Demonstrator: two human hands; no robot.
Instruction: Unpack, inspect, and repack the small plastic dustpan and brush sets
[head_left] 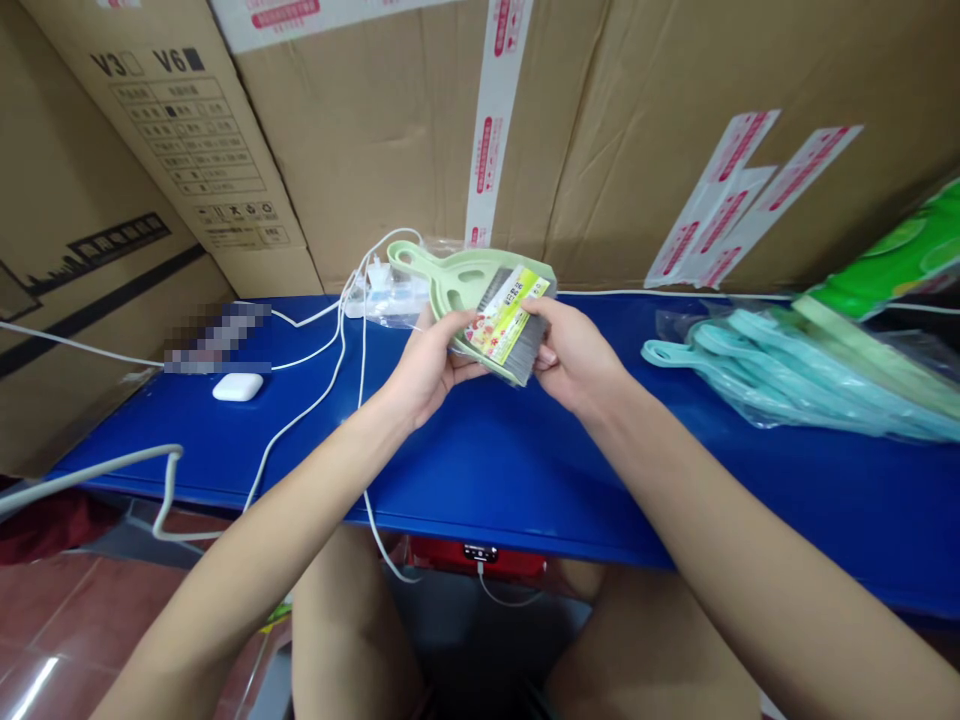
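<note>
Both my hands hold a pale green dustpan and brush set [469,275] above the blue shelf, its looped handle pointing to the upper left. A yellow-green label [508,318] lies over the grey bristles of the brush, and clear plastic wrap shows around the set. My left hand [439,365] is closed on the lower left edge, thumb on top near the label. My right hand [566,345] pinches the right edge, with its thumb on the label's upper corner and the fingers curled beneath. The undersides of the set are hidden.
Several plastic-wrapped turquoise dustpans [765,360] lie stacked at right, below a green package [892,255]. White cables [343,345] cross the blue shelf [480,460] at left, near a white earphone case [238,387] and a power strip [390,300]. Cardboard boxes [390,130] stand behind.
</note>
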